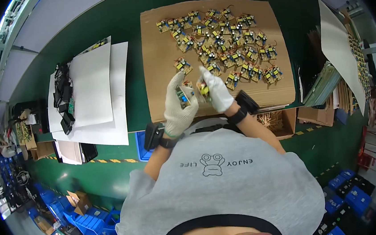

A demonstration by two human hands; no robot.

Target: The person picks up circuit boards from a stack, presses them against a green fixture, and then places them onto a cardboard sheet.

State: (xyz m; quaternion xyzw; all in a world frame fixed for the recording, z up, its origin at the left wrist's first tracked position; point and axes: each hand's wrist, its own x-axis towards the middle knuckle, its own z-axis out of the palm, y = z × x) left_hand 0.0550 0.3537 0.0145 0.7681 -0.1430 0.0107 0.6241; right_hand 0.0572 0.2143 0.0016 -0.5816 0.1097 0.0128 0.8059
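My left hand (178,107), in a cream knit glove, is closed around a small circuit board (183,97) with a blue part on it. Close beside it, my right hand (216,91) in a white glove grips another small circuit board (203,88) with a yellow part. Both hands are over the near edge of a brown cardboard sheet (157,44). Just beyond my left hand lies a single circuit board (183,65). Many more circuit boards (221,40) with yellow and blue parts and thin wires are spread over the sheet.
White sheets (91,85) lie at the left, with black adapters (63,90) on them. Stacked green panels (321,85) stand at the right by a white board (341,50). Below the table edge are a blue bin (143,148) and a cardboard box (289,122).
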